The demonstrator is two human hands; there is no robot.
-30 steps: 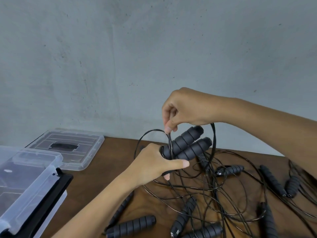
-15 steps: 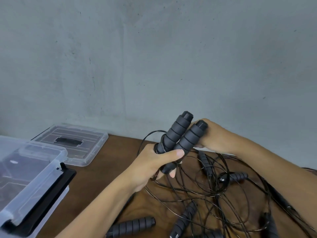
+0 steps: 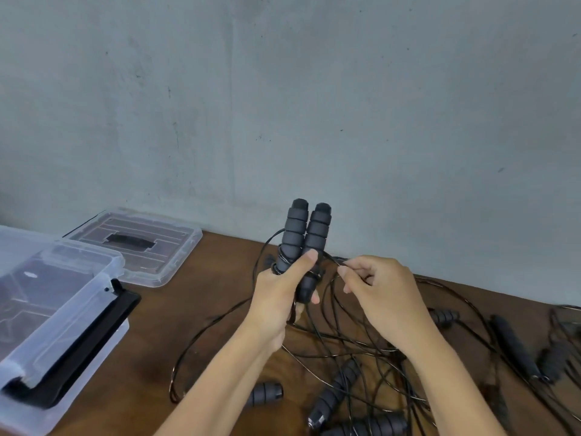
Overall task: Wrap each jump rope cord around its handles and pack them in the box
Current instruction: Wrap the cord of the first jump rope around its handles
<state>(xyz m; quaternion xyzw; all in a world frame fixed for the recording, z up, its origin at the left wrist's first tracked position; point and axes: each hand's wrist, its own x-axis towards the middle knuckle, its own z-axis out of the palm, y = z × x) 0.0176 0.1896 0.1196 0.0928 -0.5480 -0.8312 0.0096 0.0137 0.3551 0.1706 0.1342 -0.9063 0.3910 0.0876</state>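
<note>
My left hand (image 3: pixel 279 297) grips two grey foam jump rope handles (image 3: pixel 301 234) side by side, held upright above the wooden table (image 3: pixel 176 322). A few turns of thin black cord (image 3: pixel 284 262) circle the handles just above my thumb. My right hand (image 3: pixel 374 287) pinches the same cord to the right of the handles, fingers curled. A clear plastic box (image 3: pixel 63 313) stands at the left edge.
A clear lid (image 3: pixel 144 247) lies flat behind the box near the wall. Several loose grey handles (image 3: pixel 336 388) and tangled black cords (image 3: pixel 361 347) cover the table in front of and right of my hands. More handles (image 3: pixel 515 347) lie at the far right.
The handles have turned from slanted to upright. My right hand came from behind the handles round to their right side, drawing the cord with it.
</note>
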